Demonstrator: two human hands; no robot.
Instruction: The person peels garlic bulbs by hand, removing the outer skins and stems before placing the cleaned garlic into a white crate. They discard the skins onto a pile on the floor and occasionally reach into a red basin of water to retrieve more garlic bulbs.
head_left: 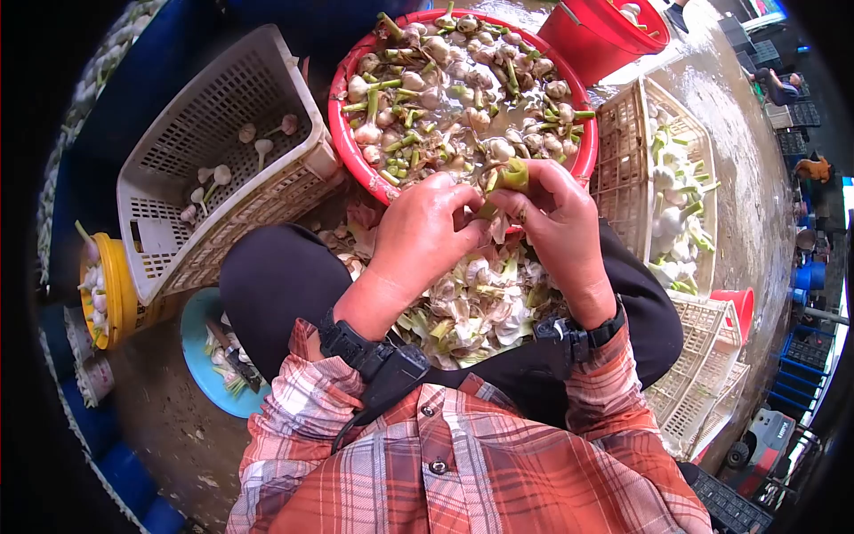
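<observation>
Both of my hands meet in front of the red basin's near rim, closed around one garlic [488,207] with a green stalk. My left hand [416,230] grips the stalk between thumb and fingers. Pinched in my right hand [567,233] is a strip of green outer skin at the stalk's upper end. My fingers cover most of the bulb. Below them, between my knees, lies a heap of peeled garlic skins [485,307]. Beyond them, the red basin [340,133] holds water with many stalked garlic bulbs [436,49].
At left stands a white crate [147,178] with several bulbs, near a yellow bucket [124,303] and a blue bowl [197,343] containing a knife [238,363]. Right of the basin, another crate [620,169] holds peeled garlic [676,209]. A red bucket [578,40] stands behind.
</observation>
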